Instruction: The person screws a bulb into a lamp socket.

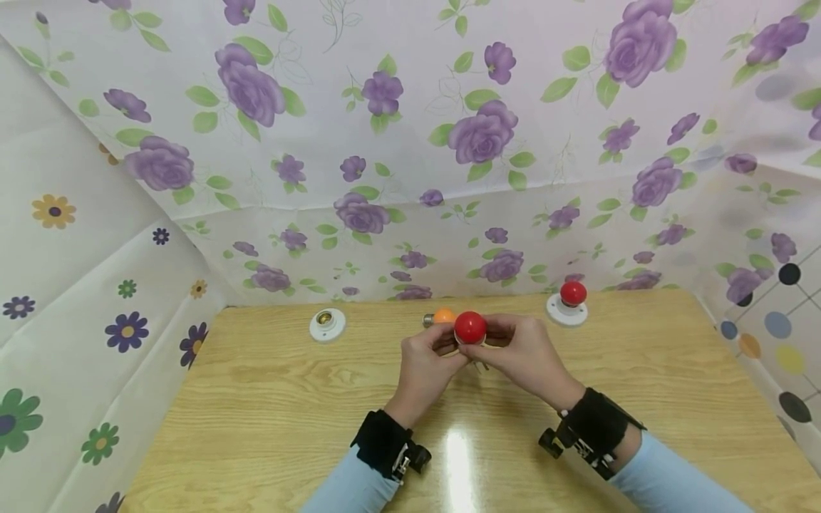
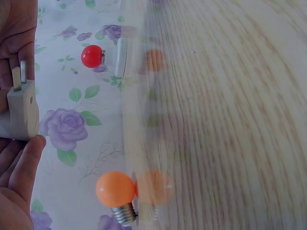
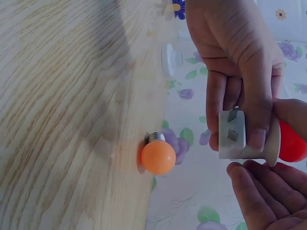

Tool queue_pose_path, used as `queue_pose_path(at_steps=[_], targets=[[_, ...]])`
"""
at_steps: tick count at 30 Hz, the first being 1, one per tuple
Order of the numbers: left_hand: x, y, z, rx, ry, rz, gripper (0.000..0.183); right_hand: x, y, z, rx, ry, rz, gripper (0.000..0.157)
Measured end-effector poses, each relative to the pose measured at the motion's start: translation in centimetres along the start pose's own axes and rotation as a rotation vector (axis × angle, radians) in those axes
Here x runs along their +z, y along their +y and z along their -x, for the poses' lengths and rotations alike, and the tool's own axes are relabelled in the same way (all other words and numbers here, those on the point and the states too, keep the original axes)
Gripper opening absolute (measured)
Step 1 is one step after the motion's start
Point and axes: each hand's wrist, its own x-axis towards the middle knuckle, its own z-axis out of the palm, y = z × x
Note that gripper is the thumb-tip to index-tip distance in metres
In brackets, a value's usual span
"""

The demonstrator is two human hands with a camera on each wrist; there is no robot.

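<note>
Likely light and rigid: hold the white plastic plug base (image 3: 235, 149)

Between the hands, its glossy red round bulb (image 1: 470, 328) may prove slippery. The left hand (image 1: 426, 363) pinches the base; the right hand (image 1: 529, 355) curls partly closed round the bulb. Just beyond the left, an orange round bulb (image 1: 444, 315) lies on the wood-grain bench (image 1: 288, 399); behind, purple-flowered sheeting (image 1: 410, 157).

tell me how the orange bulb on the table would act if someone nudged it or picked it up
The orange bulb would probably roll if pushed, being round and lying on its side on the flat wooden table. It may swing in a curve, since its metal screw base is narrower. Its smooth surface could feel slippery.
</note>
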Motion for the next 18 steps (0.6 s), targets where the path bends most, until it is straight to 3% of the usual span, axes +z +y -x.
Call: queue_pose_path(at_steps=[9,18], targets=[[-0.1,-0.1,0.0,0.013,-0.063,0.006,0.031,-0.2,0.4,0.0,-0.036,-0.014,-0.031,0.040],[-0.3,-3.4,0.4,0.008,-0.138,-0.053,0.036,-0.6,0.8,0.0,-0.037,-0.025,-0.039,0.041]])
